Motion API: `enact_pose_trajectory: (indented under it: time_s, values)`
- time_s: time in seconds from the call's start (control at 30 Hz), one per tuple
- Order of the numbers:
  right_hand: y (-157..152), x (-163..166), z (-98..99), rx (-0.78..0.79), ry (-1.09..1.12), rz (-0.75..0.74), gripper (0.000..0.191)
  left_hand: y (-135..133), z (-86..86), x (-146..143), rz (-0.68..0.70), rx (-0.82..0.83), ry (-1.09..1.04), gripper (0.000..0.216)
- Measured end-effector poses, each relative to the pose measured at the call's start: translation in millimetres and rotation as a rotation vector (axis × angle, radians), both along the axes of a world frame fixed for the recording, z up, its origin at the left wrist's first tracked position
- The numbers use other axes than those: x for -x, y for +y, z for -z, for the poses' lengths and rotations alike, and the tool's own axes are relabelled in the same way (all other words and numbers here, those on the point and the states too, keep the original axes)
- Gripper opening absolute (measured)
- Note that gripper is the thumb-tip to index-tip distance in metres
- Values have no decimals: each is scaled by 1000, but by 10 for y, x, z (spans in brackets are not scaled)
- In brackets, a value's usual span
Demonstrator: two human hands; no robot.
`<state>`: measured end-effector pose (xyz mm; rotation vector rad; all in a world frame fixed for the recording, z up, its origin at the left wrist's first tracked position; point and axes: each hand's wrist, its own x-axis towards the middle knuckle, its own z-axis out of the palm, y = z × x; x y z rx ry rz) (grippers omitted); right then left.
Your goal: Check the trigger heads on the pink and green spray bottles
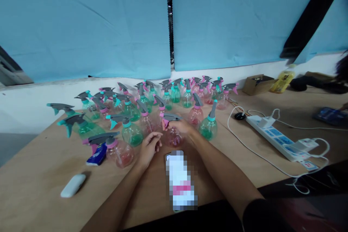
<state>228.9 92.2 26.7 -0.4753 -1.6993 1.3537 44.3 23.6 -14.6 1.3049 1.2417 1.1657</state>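
My right hand (178, 126) is closed around the neck of a pink spray bottle (174, 139) with a grey head and pink trigger. That bottle stands on the table, partly covered by the hand. To its left, my left hand (150, 145) hovers with curled fingers, and nothing shows in it. A green spray bottle (132, 134) is just behind the left hand, and a pink spray bottle (123, 154) lies to its left. Another green spray bottle (208, 128) stands right of my right hand. Below both hands lies a phone (181, 181) with a blurred screen.
Several more pink and green spray bottles (187, 98) crowd the back. A white case (73, 185) and blue packet (97, 155) lie left. At right are a power strip (269, 136) with cables, a cardboard box (257, 84) and a yellow bottle (283, 79).
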Motion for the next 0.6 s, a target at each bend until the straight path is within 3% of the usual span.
enact_pose_trajectory:
  time_s: [0.27, 0.6]
  values:
    - [-12, -23, -74, -27, -53, -31, 20, -9, -15, -18, 10, -11, 15, 30]
    - [-6, 8, 22, 21, 5, 37, 21, -17, -15, -18, 47, -20, 36, 30]
